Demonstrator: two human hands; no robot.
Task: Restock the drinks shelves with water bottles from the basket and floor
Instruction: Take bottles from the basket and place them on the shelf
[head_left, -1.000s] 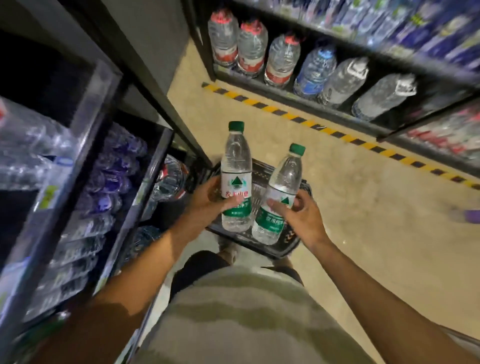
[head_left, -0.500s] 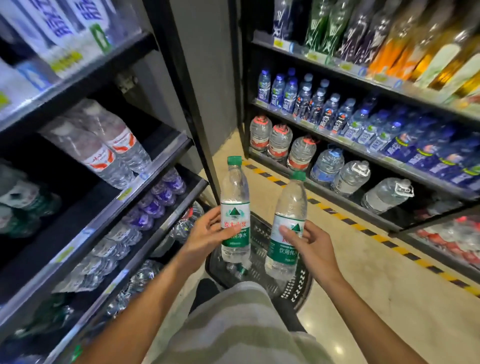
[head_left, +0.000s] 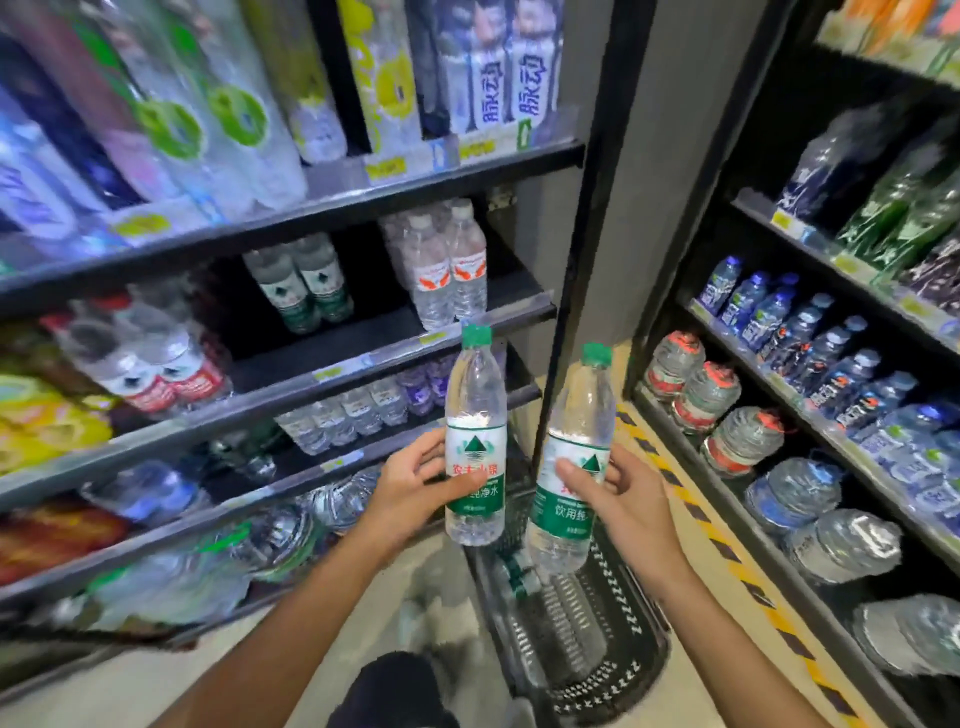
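A narrow shop aisle with a pale polished floor (head_left: 452, 582) runs between two black shelving units, and a yellow-and-black hazard stripe (head_left: 727, 551) follows the foot of the right-hand one. The left shelves (head_left: 395, 343) carry tall drinks bottles on top, then small water bottles — a pair with green labels (head_left: 301, 283) and a pair with red-and-white labels (head_left: 449, 265) on the middle level — with more, blurred, below. The right shelves (head_left: 810, 415) hold rows of blue-labelled bottles over large water jugs (head_left: 743, 441) lying on the bottom level.

The left hand (head_left: 410, 493) grips a green-capped water bottle (head_left: 475, 431) around its label, upright. The right hand (head_left: 623, 499) grips a second green-capped bottle (head_left: 574, 457), tilted slightly, just beside the first without touching it. Both are held above a black basket (head_left: 623, 654) on the floor, in which at least one more bottle (head_left: 519, 577) lies on its side.

Compared with half a second ago, the view has lifted and swung left — the upper left shelves now fill the frame where only their lower levels showed, and the right-hand shelves sit further to the edge. The grips on both bottles are unchanged, and they stay over the basket.
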